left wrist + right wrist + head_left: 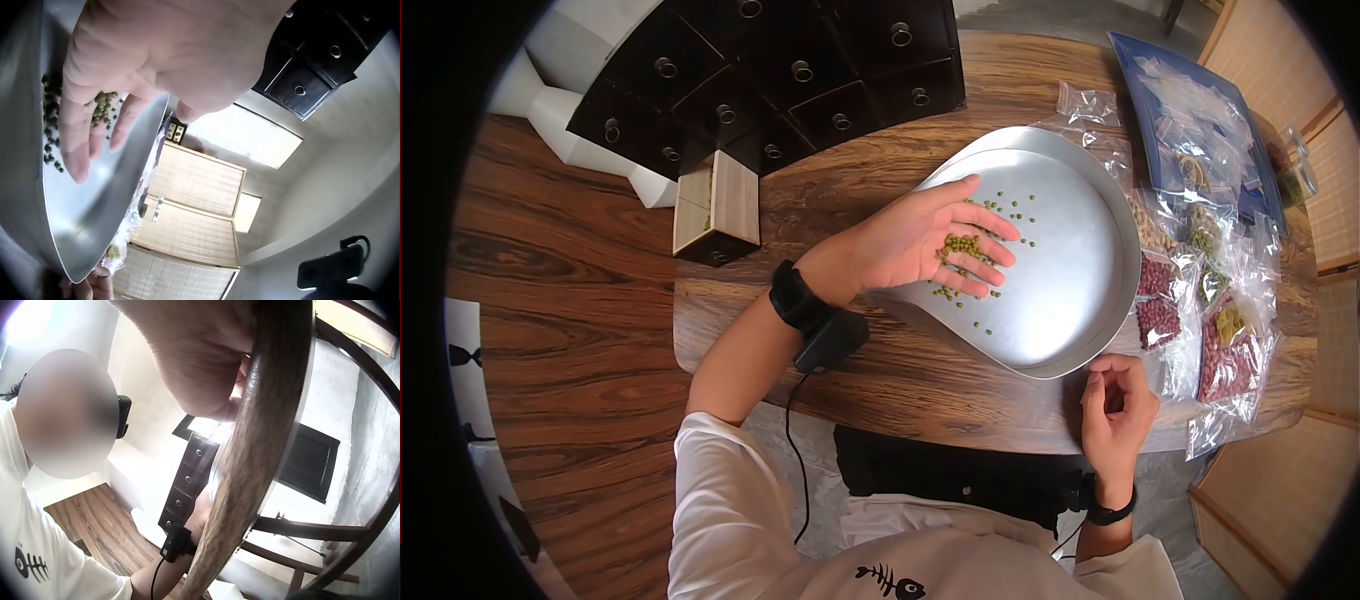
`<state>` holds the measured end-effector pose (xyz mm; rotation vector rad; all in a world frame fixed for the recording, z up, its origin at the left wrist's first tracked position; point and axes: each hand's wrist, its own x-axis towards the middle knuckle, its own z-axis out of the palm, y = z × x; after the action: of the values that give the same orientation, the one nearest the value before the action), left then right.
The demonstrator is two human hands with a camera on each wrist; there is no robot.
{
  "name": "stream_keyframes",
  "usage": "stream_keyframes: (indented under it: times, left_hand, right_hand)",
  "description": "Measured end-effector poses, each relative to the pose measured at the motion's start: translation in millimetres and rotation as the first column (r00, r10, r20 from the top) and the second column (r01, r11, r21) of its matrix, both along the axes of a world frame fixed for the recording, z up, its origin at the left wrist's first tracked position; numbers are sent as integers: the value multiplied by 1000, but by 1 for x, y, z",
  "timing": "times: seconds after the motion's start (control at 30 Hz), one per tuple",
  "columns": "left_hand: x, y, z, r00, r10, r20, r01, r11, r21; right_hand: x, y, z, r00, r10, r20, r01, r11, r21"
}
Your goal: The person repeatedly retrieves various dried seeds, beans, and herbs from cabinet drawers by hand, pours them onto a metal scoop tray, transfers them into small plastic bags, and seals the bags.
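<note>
My left hand (pixel 915 235) is held palm up over a silvery metal pan (pixel 1065 290) with a tapered side. Its fingers are stretched out and slightly spread, and a small heap of green beans (pixel 962 244) lies on them. More loose green beans (pixel 1017 205) are scattered on the pan's floor around the fingers. In the left wrist view, beans (pixel 51 128) also show beside and between the fingers. My right hand (pixel 1120 412) rests at the table's front edge with loosely curled fingers, fingertips right by the pan's rim and nothing seen in its grasp.
A dark cabinet (pixel 765 90) with ring-pull drawers stands at the back left. Beside it sits a small wooden drawer (pixel 745 195). Clear bags of red beans (pixel 1157 322) and other dry goods lie on the right, near a blue tray (pixel 1137 115) of plastic bags and jars (pixel 1303 165).
</note>
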<state>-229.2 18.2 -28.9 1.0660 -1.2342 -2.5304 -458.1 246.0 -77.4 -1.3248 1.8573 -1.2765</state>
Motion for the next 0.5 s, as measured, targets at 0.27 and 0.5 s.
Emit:
stream_keyframes:
  times: [0.27, 0.5]
  left_hand:
    - [-2, -1, 7, 994, -76, -74, 76, 997, 0]
    - [-1, 3, -1, 984, -35, -172, 30, 999, -30]
  right_hand:
    - [1, -1, -1, 999, -26, 20, 26, 1000, -9]
    - [-2, -1, 2, 999, -7, -43, 5, 1000, -26]
